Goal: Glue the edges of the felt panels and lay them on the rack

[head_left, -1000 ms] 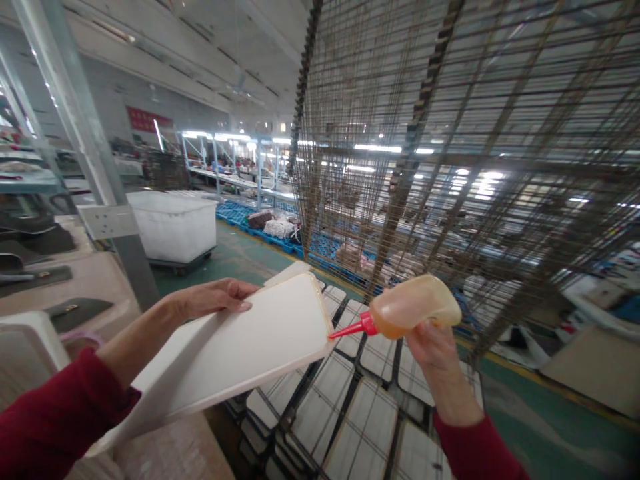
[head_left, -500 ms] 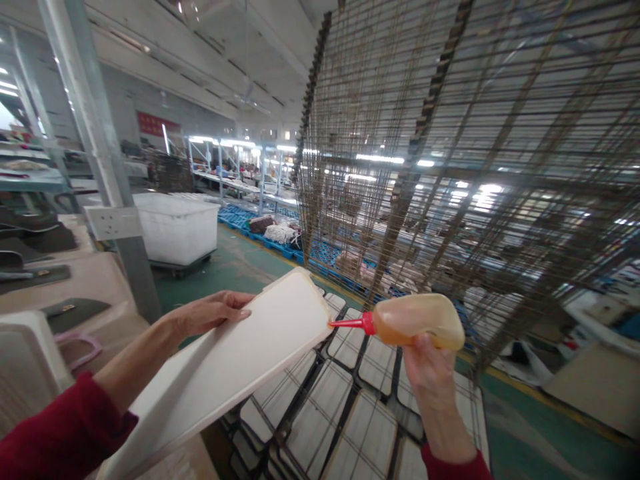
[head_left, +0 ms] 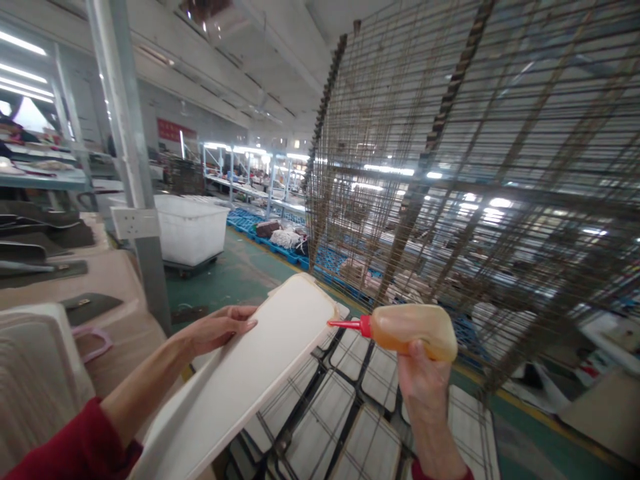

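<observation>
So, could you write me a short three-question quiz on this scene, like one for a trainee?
1. Which hand holds the bottle?
2. True or false: the left hand is inside the white bin.
3. What colour is the bottle's nozzle: (a) blue, (b) red, (c) green?

Key:
1. The right hand.
2. False; the left hand holds the white panel.
3. b, red.

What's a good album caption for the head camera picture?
Left hand holds white panel; right hand points red-nozzled bottle at its corner.
</observation>
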Tool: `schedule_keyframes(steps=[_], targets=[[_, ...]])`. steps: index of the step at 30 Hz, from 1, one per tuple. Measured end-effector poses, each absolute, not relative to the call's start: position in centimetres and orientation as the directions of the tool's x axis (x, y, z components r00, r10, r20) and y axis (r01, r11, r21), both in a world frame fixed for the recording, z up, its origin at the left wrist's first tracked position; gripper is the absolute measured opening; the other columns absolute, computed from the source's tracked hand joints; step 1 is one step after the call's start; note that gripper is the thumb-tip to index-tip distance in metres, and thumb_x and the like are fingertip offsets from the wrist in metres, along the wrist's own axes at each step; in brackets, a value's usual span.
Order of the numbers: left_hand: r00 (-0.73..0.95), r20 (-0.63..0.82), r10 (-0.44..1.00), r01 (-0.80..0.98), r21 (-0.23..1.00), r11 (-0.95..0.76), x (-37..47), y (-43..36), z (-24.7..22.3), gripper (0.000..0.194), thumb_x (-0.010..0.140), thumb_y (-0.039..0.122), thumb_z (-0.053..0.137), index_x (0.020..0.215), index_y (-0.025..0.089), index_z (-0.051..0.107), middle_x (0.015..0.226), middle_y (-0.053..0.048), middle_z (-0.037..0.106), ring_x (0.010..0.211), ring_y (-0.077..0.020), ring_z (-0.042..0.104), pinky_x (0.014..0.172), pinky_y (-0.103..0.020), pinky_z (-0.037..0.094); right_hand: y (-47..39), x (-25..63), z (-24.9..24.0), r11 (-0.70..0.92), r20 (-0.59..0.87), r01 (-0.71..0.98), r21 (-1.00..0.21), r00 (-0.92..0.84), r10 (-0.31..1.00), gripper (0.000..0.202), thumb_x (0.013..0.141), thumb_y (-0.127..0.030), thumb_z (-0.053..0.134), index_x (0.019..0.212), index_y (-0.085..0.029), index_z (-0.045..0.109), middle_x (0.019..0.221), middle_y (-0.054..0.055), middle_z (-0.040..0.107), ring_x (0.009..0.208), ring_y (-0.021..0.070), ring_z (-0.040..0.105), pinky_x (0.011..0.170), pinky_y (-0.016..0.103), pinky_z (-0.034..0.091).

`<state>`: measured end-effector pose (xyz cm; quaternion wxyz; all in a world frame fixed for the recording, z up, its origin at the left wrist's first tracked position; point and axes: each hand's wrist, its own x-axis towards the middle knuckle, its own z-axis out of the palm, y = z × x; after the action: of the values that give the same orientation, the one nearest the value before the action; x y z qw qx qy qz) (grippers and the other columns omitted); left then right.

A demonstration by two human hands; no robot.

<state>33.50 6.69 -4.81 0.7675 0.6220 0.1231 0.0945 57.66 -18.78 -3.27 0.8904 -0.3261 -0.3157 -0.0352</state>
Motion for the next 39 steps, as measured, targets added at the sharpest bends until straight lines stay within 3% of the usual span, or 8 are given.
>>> schedule_keyframes(steps=[12, 19, 23, 31, 39], targets=[[0.907, -0.055, 0.417, -0.052, 0.969, 0.241, 32.2, 7.0, -6.4, 0.045, 0.07, 0.034, 0.08, 0.11, 0.015, 0.073, 0.096, -0.01, 0.077, 0.076, -0.0204, 0.071, 0.066, -0.025, 0.055, -16.5, 56.7, -3.8, 0.768, 0.595, 0.26, -0.586, 0.782, 0.189, 0.031, 0.056, -0.034, 0.087, 0.082, -0.023, 0.074, 0.066, -0.003, 0.072, 0.062, 0.0119, 0.066, 0.063, 0.021, 0.054], [0.876, -0.081, 0.475, -0.072, 0.953, 0.294, 31.2, 6.6, -5.9, 0.049, 0.06, 0.037, 0.087, 0.103, 0.016, 0.075, 0.088, -0.009, 0.077, 0.071, -0.0198, 0.071, 0.066, -0.026, 0.056, -14.9, 56.2, -4.0, 0.744, 0.645, 0.292, -0.6, 0.727, 0.235, 0.033, 0.063, -0.038, 0.083, 0.091, -0.023, 0.073, 0.07, -0.001, 0.073, 0.066, 0.0149, 0.068, 0.066, 0.026, 0.055], [0.841, -0.109, 0.53, -0.067, 0.951, 0.302, 30.6, 6.3, -5.1, 0.054, 0.05, 0.037, 0.091, 0.096, 0.015, 0.077, 0.081, -0.008, 0.077, 0.064, -0.0182, 0.069, 0.058, -0.023, 0.055, -14.1, 55.6, -3.8, 0.743, 0.626, 0.263, -0.615, 0.736, 0.258, 0.035, 0.059, -0.039, 0.084, 0.088, -0.022, 0.073, 0.069, 0.0, 0.072, 0.063, 0.0158, 0.067, 0.063, 0.028, 0.057], [0.794, -0.134, 0.593, -0.07, 0.948, 0.309, 29.6, 7.0, -5.4, 0.052, 0.054, 0.04, 0.089, 0.096, 0.013, 0.075, 0.08, -0.009, 0.077, 0.066, -0.0183, 0.07, 0.06, -0.024, 0.054, -12.4, 54.5, -3.4, 0.766, 0.574, 0.134, -0.628, 0.745, 0.341, 0.032, 0.056, -0.034, 0.086, 0.082, -0.022, 0.072, 0.072, -0.002, 0.072, 0.065, 0.0127, 0.067, 0.066, 0.024, 0.057], [0.774, -0.106, 0.625, -0.109, 0.949, 0.296, 27.7, 8.6, -5.4, 0.053, 0.049, 0.036, 0.092, 0.094, 0.014, 0.075, 0.083, -0.008, 0.077, 0.062, -0.0183, 0.067, 0.059, -0.026, 0.055, -10.5, 53.5, -3.1, 0.726, 0.575, 0.149, -0.671, 0.722, 0.383, 0.029, 0.057, -0.039, 0.084, 0.075, -0.021, 0.069, 0.067, -0.002, 0.069, 0.059, 0.0115, 0.062, 0.063, 0.023, 0.054]])
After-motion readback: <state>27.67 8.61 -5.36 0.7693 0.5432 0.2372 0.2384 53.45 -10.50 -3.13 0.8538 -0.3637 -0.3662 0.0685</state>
